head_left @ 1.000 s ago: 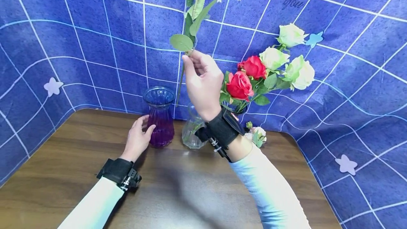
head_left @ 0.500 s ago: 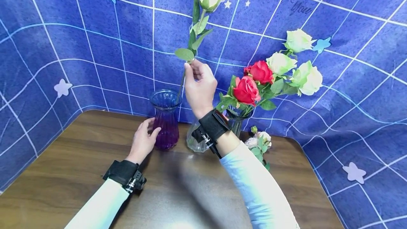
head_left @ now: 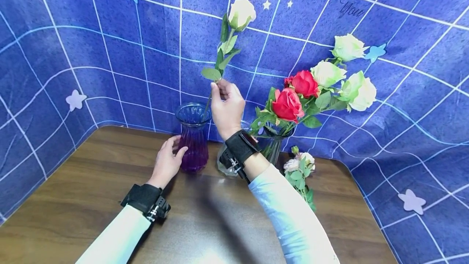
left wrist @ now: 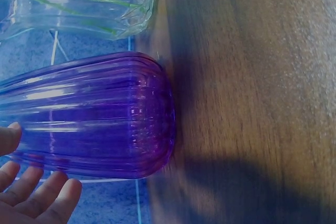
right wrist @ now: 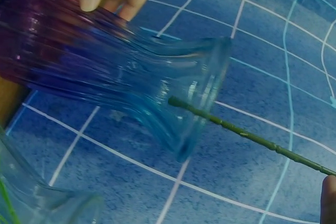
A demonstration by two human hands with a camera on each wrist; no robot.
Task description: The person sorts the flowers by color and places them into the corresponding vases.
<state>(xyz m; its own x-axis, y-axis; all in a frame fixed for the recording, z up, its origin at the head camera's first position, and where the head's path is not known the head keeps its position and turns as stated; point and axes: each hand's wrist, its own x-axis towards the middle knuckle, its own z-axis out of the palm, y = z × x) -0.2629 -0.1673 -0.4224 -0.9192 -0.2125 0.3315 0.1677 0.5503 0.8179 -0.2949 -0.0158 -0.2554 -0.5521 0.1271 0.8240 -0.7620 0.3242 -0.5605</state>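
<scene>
My right hand (head_left: 228, 107) pinches the green stem (right wrist: 247, 134) of a white rose (head_left: 242, 13) between thumb and fingers. The rose stands nearly upright, and the stem's lower end lies within the flared mouth of a blue-to-purple glass vase (head_left: 193, 146). In the right wrist view that tip appears just past the vase's rim (right wrist: 215, 85). At the vase's left side, my left hand (head_left: 167, 160) holds its purple lower body, thumb in front and fingers behind. The vase is upright on the wooden table. Left wrist view: thumb and fingertips (left wrist: 65, 198) at the purple glass (left wrist: 105, 119).
A clear glass vase (head_left: 224, 162) stands right of the purple one, partly behind my right wrist. Further right, a dark glass vase (head_left: 272, 146) holds red roses (head_left: 287, 104) and pale green-white roses (head_left: 360, 91). A small flower sprig (head_left: 300, 170) lies on the table (head_left: 183, 223). Blue cloth hangs behind.
My right hand has lowered the white rose, and its stem end has come down from beside the vase into the mouth. The left hand stays at the vase; the head view has shifted slightly.
</scene>
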